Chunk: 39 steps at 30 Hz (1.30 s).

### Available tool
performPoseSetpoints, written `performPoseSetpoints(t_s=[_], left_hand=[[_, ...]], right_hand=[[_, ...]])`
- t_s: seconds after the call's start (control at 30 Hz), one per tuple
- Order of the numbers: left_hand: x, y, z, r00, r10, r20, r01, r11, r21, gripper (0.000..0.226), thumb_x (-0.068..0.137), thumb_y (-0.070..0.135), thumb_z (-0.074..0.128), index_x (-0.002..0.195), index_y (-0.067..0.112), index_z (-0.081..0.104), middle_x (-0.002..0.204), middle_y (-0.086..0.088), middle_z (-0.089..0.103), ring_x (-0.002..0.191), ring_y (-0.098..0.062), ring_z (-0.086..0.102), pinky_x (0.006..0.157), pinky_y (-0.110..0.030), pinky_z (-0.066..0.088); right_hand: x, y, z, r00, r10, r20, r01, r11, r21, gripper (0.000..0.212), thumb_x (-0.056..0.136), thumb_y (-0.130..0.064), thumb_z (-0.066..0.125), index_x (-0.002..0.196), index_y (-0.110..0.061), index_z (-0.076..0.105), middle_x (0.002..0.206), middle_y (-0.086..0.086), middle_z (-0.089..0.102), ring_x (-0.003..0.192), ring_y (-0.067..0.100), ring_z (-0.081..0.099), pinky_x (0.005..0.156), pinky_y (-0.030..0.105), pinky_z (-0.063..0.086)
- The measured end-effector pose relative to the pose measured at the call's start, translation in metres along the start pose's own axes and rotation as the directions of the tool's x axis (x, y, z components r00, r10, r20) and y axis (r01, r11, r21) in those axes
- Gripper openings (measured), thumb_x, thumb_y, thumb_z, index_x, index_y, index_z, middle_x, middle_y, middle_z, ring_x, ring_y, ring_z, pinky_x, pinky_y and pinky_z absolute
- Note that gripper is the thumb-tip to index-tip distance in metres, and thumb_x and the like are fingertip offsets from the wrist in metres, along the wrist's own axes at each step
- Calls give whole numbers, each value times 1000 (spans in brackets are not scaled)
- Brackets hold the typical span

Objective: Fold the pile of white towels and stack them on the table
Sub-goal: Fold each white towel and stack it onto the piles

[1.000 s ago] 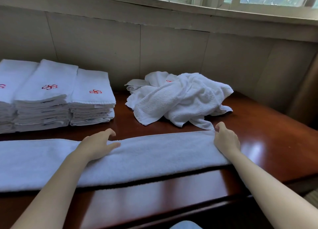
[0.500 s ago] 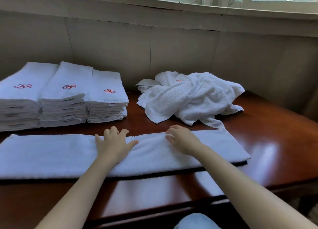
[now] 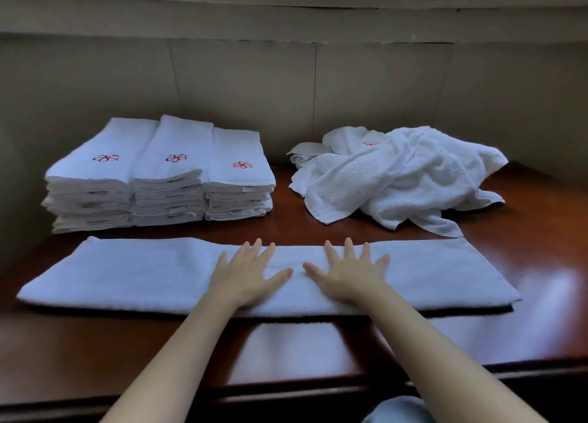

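My left hand [image 3: 246,273] and right hand [image 3: 350,271] lie flat, fingers spread, on this soft, floppy towel [image 3: 133,273], best pinched at its right end

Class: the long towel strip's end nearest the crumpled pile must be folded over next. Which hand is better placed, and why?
Probably the right hand: it lies flat on the towel strip toward the crumpled pile, nearer that end; the left hand lies toward the stacks and could pin the middle.
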<state>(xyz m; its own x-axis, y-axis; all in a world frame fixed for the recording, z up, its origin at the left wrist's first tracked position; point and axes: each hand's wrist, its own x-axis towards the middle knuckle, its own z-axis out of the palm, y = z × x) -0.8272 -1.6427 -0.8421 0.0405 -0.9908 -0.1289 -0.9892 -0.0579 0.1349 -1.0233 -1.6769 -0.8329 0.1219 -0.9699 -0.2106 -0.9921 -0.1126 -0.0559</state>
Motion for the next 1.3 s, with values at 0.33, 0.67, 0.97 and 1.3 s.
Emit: performPoseSetpoints(t_s=[0.33, 0.67, 0.97, 1.3], left_hand=[[3, -68, -19, 981, -183, -70, 183, 983, -12, 51, 101, 47, 14, 151, 37, 10, 161, 2, 3, 148, -17, 4, 117, -48, 5], [-37, -159, -36, 717, -560, -416, 505, 828, -245, 45, 102, 34, 26, 132, 13, 51, 146, -10, 42, 135, -25, 34, 109, -43, 27], [-38, -170, -23, 662, -721, -206, 686, 693, -219, 59, 97, 56, 18, 152, 36, 11, 161, -1, 3, 147, -21, 3, 117, -49, 1], [-53, -174, -47, 278, -899, 340, -324, -421, -847, 52, 98, 19, 45, 147, 6, 29, 152, -14, 31, 138, -30, 34, 105, -38, 33]], right_hand=[[7, -58, 18, 939, -285, -193, 320, 929, 184, 58, 100, -49, 18, 152, -25, 14, 161, 2, 5, 148, 18, 1, 117, 42, -2], [14, -80, 8, 954, -255, -159, 272, 957, 98, 54, 100, -27, 21, 152, -23, 9, 160, 8, 0, 147, 25, -2, 116, 48, 0], [-4, -140, 24, 832, -535, -143, 547, 835, 62, 49, 102, -41, 18, 150, -33, 16, 161, 4, 1, 148, 22, 0, 115, 51, -1], [-5, -137, 18, 826, -526, -203, 559, 813, 165, 46, 100, -39, 28, 146, -32, 30, 158, 1, 17, 146, 19, 11, 116, 47, 2]])
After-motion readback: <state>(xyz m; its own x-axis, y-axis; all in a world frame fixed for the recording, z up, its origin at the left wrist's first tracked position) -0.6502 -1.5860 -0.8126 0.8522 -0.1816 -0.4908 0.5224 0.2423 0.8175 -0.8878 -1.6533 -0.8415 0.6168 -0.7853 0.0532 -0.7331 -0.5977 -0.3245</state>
